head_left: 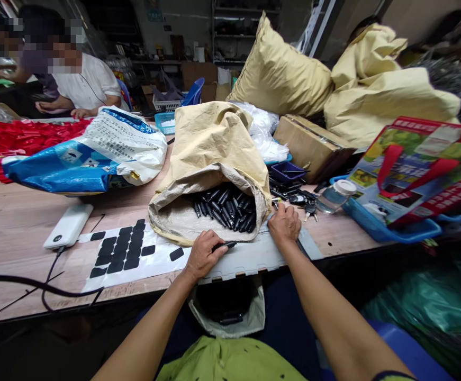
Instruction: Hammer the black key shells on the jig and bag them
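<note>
My left hand is closed around a slim black pen-like piece at the table's front edge. Just beyond it, a tan woven sack lies with its mouth toward me, and many similar black pieces fill the opening. My right hand rests at the right side of the sack's mouth, its fingers curled; whatever they hold is hidden. Beneath both hands is a grey flat mat. Below the table edge, an open pale bag sits at my lap with a dark piece inside.
Left of my hands lie a sheet of black stickers and a white power bank with a cable. A blue-white sack and red pieces are farther left. At right stand a jar, keys and a blue basket.
</note>
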